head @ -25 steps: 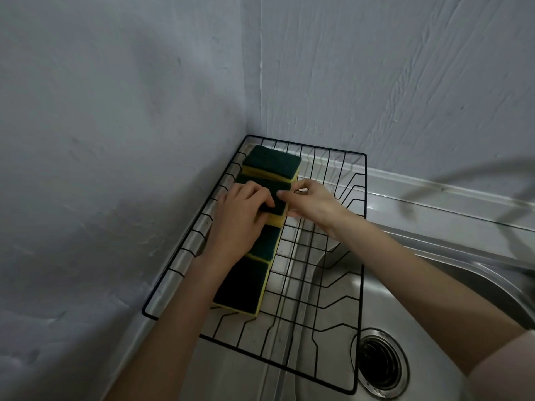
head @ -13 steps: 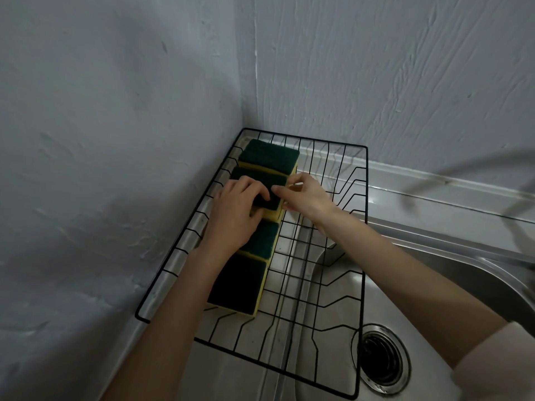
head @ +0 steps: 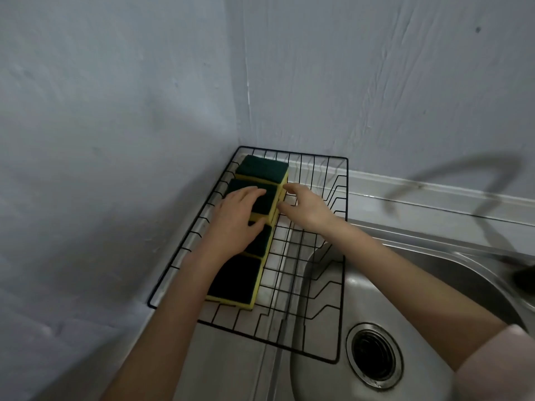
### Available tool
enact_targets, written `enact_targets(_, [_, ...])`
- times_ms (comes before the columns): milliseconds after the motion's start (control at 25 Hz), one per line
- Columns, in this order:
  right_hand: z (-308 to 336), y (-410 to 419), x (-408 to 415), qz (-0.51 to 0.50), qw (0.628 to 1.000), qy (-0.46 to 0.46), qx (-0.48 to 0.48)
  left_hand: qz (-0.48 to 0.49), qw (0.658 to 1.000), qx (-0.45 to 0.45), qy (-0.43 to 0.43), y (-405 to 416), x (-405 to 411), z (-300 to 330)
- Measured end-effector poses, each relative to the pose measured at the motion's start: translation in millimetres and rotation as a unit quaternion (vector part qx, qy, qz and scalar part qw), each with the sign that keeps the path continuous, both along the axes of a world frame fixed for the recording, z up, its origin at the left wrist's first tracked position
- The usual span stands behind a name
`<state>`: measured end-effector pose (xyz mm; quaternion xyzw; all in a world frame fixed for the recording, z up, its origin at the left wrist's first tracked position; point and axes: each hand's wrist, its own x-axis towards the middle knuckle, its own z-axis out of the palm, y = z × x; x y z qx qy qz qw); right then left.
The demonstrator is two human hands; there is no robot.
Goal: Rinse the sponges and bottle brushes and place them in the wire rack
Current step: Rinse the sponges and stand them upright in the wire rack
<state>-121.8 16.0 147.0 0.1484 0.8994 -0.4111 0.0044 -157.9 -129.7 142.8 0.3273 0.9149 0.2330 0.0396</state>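
Wire rack: I see the black wire rack (head: 312,285) lying in the corner where the two walls meet, its left part over the steel counter (head: 231,366) and its right part over the sink (head: 333,380).
Sponges: four yellow sponges with dark green tops lie in a row along the rack's left side, running from near to far. The far sponge (head: 262,168) sits close to the back wire; the second sponge (head: 262,199) is just in front of it; the third sponge (head: 259,241) is mostly under my wrist; the near sponge (head: 234,280) lies closest to me.
Left hand: my left hand (head: 234,218) lies flat and open, palm down, fingers spread over the second sponge's green top, pressing rather than gripping.
Right hand: my right hand (head: 304,205) is loosely open, fingertips touching the right yellow edge of the second sponge, nothing held in it.
Sink: the drain (head: 375,355) shows at lower right, beneath my right forearm.
Bottle brushes: I cannot make any out; a dark blurred shape (head: 524,277) sits at the right edge.
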Motion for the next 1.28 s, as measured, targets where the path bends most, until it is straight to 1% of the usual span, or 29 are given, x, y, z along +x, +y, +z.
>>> enact_targets(80, [9.1, 0.8, 16.9, 0.009, 0.999, 0.024, 0.028, 0.0, 1.0, -0.005, 0.011, -1.6, 11.8, 10.4])
enact_targets(320, [22.6, 8.3, 66.4, -0.007, 0.996, 0.029, 0.081, -0.019, 0.999, -0.009, 0.041, -1.9, 53.9, 34.6])
enact_targets(480, [24.7, 19.7, 112.0, -0.017, 0.991, 0.057, 0.123, -0.04, 0.998, -0.011, 0.055, 4.5, 94.4, 41.8])
enact_targets(800, [13.5, 67.1, 216.1, -0.048, 0.99, 0.055, 0.118, -0.083, 0.996, 0.009, 0.035, 46.6, 180.8, 35.0])
enact_targets(960, [10.6, 105.3, 275.2, -0.06, 0.989, 0.045, 0.128, -0.098, 0.995, -0.001, 0.009, 87.7, 233.8, 26.2])
enact_targets(1280, [-5.3, 191.2, 370.4, -0.071, 0.991, 0.011, 0.117, -0.105, 0.994, 0.022, -0.035, 171.9, 328.2, -2.7])
